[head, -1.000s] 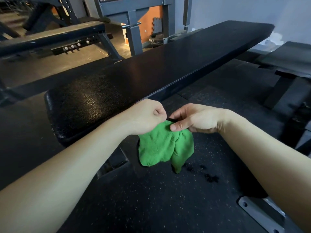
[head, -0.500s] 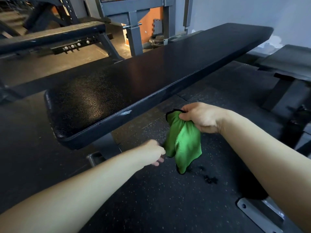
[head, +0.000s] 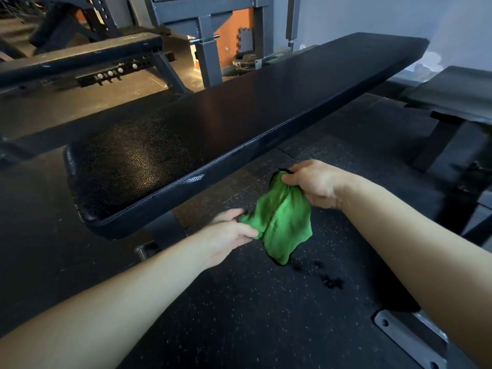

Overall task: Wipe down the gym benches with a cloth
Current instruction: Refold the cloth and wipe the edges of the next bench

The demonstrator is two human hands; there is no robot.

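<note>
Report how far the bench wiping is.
Done: nothing provable; the near bench shines, but no wipe marks show. In hand: the left hand and right hand both grip the green cloth beside the bench, off its pad. Left: wiping it, the far bench and the right bench.

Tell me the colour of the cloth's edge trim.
Black trim on a green cloth, seen in the head view.

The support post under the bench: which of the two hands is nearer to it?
Left. The left hand pinches the green cloth just right of the support post; the right hand grips its top, farther right.
</note>
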